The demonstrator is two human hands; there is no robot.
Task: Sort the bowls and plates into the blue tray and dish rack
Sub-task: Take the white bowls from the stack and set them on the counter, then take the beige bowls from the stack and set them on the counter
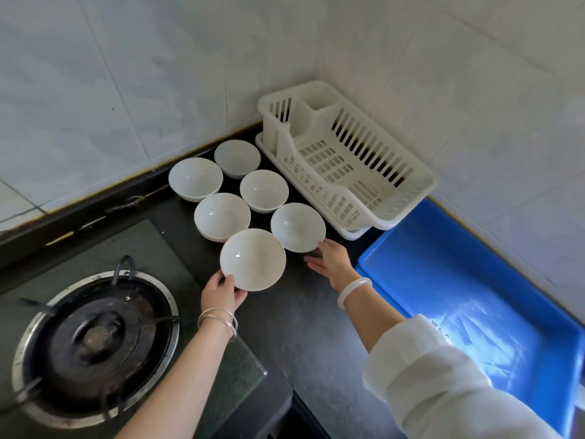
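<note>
1. Head view: nothing is sorted yet. The rack (pixel 348 172) and the tray (pixel 443 280) just in front of it hold nothing. Six bowls (pixel 264 190) stand on the worktop (pixel 316 327) left of the rack. No plates show.
2. Left hand (pixel 221 293) pinches the rim of the front bowl (pixel 253 259), farthest from the rack. The right hand (pixel 332 264), fingers (pixel 313 267) straight, touches the next bowl (pixel 297 228).
3. The tray bears small marks (pixel 440 329), unreadable.
</note>
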